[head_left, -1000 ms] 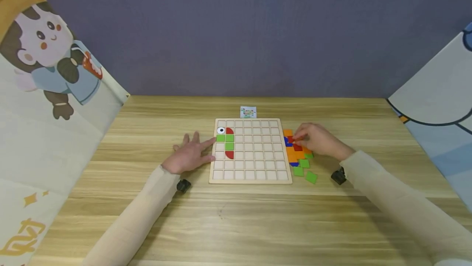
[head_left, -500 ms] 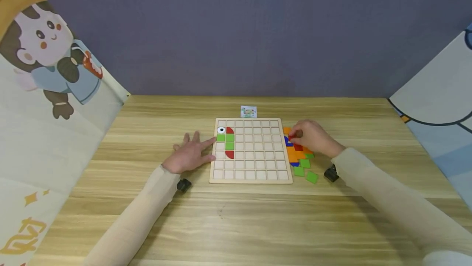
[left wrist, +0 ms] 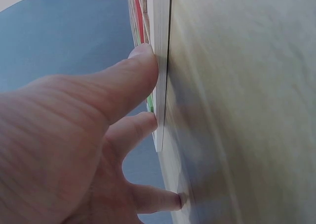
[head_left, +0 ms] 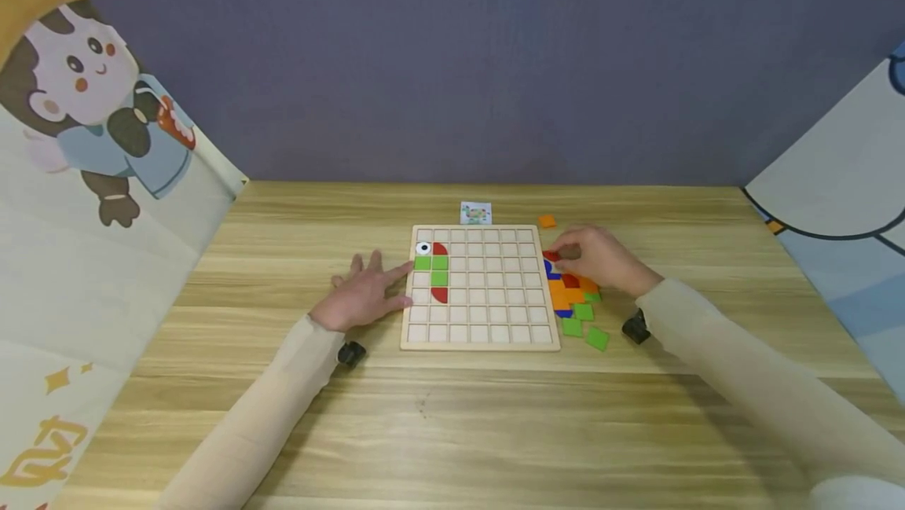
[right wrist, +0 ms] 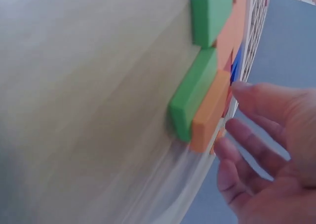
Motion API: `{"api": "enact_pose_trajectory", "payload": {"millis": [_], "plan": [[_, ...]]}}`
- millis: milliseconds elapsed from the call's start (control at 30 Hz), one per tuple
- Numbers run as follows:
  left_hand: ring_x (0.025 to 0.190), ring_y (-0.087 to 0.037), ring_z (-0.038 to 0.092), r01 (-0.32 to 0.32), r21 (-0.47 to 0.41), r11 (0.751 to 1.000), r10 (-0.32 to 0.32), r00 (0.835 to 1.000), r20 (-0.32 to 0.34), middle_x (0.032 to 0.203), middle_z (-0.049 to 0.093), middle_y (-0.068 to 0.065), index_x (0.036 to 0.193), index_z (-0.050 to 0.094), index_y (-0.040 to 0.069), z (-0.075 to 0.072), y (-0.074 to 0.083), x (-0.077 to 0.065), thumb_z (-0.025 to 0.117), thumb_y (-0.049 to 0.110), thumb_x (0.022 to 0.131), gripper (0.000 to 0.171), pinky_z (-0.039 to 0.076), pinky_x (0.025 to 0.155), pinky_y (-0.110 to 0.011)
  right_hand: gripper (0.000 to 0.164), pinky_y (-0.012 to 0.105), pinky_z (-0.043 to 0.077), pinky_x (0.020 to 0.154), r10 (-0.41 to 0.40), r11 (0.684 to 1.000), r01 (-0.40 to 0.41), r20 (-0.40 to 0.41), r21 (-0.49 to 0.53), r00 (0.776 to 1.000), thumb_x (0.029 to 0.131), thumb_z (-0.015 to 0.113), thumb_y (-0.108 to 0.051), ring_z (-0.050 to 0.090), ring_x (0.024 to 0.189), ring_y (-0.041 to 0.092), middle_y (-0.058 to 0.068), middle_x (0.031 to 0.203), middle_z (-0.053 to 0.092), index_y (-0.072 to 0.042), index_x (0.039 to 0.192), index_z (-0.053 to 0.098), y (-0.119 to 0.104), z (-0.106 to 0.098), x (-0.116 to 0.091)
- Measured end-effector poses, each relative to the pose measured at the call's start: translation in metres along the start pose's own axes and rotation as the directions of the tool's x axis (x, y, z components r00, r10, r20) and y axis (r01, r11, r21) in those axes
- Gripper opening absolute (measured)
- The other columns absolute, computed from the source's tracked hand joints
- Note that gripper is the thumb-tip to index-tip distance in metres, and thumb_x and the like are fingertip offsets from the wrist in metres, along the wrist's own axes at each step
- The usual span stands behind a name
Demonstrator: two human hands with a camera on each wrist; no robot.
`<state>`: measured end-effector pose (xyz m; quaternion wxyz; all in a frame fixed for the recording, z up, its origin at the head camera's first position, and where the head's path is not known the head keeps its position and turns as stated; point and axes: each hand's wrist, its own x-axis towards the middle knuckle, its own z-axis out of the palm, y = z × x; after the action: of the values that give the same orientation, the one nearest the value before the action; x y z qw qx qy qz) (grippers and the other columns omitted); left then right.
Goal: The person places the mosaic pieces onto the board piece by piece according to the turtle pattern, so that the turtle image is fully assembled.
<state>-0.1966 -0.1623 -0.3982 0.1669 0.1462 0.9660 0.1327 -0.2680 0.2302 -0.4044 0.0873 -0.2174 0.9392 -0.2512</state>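
A wooden grid board (head_left: pixel 481 343) lies on the table. Its left columns hold a round eye tile (head_left: pixel 423 248), green squares (head_left: pixel 440 279) and two red quarter-round tiles (head_left: pixel 440 295). My left hand (head_left: pixel 359 296) rests with fingers spread; thumb and index fingertips touch the board's left edge. Beyond the right edge, my right hand (head_left: pixel 602 258) pinches a red tile (head_left: pixel 551 256) between thumb and index finger, close beside the board. Under that hand a blue tile (head_left: pixel 551 272) shows partly. Orange tiles (head_left: pixel 561 295) and another red tile (head_left: pixel 569 281) lie in the pile.
A small picture card (head_left: pixel 476 213) lies behind the board. One orange tile (head_left: pixel 547 221) sits apart at the back right. Loose green tiles (head_left: pixel 597 339) lie in front of the pile. A dark wall panel (head_left: pixel 488 62) stands behind the table.
My right hand has moved left with the red tile, towards the board's edge. One orange tile has slid away to the back. The left hand stays in place.
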Motion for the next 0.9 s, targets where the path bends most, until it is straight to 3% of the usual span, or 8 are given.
{"api": "enact_pose_trajectory", "payload": {"millis": [167,333,500,733,900], "plan": [[0.13,-0.06,0.003,0.001,-0.004,1.0,-0.001,1.0,0.004,0.149,0.004,-0.033,0.15,0.025,0.031,0.0,0.001,0.0,0.05,0.054,0.092,0.068,0.012,0.086,-0.081,0.022,0.038,0.052,0.075,0.0,0.999,-0.002,0.052,0.041,0.999,0.086,0.07,-0.009,0.057,0.084,0.02,0.005,0.106,0.062,-0.008,0.109,0.07,-0.004,0.001,0.005],[0.13,-0.06,0.003,0.003,-0.005,1.0,-0.003,1.0,0.003,0.149,0.004,-0.033,0.15,0.025,0.031,0.0,0.001,0.0,0.05,0.054,0.091,0.068,0.011,0.086,-0.081,0.02,0.033,0.054,0.066,0.04,0.995,-0.043,0.039,0.093,0.998,0.088,0.068,-0.011,0.061,0.074,0.016,0.005,0.099,0.067,-0.006,0.106,0.072,-0.005,0.0,0.006],[0.13,-0.06,0.003,0.006,-0.004,1.0,-0.006,1.0,0.001,0.15,0.004,-0.033,0.15,0.025,0.031,0.0,0.002,-0.001,0.05,0.054,0.092,0.068,0.011,0.086,-0.081,0.018,0.03,0.048,0.056,0.056,0.993,-0.056,0.009,0.106,0.998,0.092,0.061,-0.012,0.055,0.06,0.018,0.007,0.095,0.069,-0.005,0.105,0.072,-0.006,0.0,0.008],[0.13,-0.059,0.001,0.011,-0.011,1.0,-0.01,1.0,0.011,0.15,0.003,-0.032,0.15,0.024,0.031,0.001,0.001,-0.001,0.05,0.054,0.092,0.068,0.01,0.087,-0.081,0.019,0.03,0.045,0.055,0.073,0.996,-0.071,-0.051,0.053,0.996,0.094,0.06,-0.013,0.05,0.06,0.019,0.01,0.102,0.068,-0.006,0.108,0.072,-0.008,-0.002,0.011],[0.131,-0.059,0.001,0.014,-0.013,1.0,-0.014,1.0,0.002,0.15,0.003,-0.032,0.15,0.025,0.032,0.001,0.001,0.0,0.05,0.055,0.091,0.068,0.01,0.088,-0.081,0.015,0.032,0.046,0.059,0.013,0.999,-0.011,-0.04,0.042,0.999,0.094,0.061,-0.016,0.054,0.067,0.018,0.002,0.097,0.068,-0.014,0.103,0.072,-0.033,-0.001,0.018]]}}
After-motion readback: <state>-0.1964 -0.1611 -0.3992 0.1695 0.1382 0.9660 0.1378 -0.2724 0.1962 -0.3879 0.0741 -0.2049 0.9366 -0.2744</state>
